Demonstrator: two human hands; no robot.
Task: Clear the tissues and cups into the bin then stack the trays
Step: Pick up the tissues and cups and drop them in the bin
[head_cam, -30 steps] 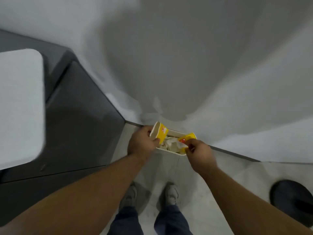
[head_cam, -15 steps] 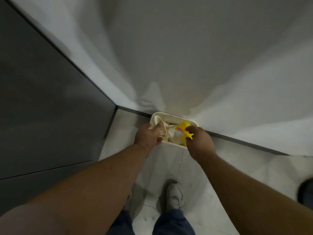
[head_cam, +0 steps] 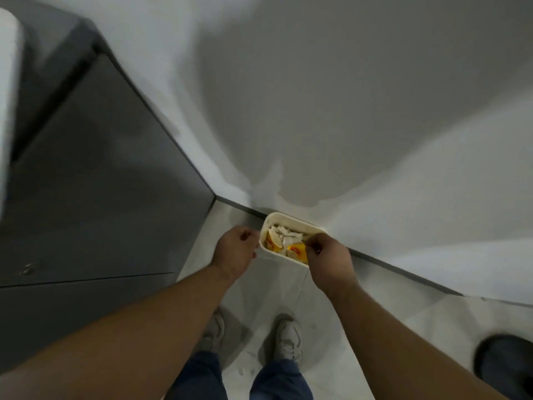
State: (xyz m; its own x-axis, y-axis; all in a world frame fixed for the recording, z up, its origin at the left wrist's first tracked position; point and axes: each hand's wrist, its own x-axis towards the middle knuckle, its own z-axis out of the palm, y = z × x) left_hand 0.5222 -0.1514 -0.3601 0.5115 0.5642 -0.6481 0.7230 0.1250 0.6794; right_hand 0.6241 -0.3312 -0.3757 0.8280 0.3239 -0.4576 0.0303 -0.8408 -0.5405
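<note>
We are leaning over the bin, which is sitting on the floor against the wall, with the cups and tissues lying inside. Our left hand is hanging beside the rim, fingers curled on nothing. Our right hand is covering the near corner, and we cannot tell its grip. A dark cabinet is blocking the left, and the floor is opening to the right.

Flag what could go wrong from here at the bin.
1. The bin looks almost full. Tissues and a yellow cup sit near its rim, so the cup could spill out.
2. The right hand is at that cup, but whether it grips it is unclear. Pulling away might drag it out.
3. The left hand hangs close beside the rim and could knock the bin.
</note>
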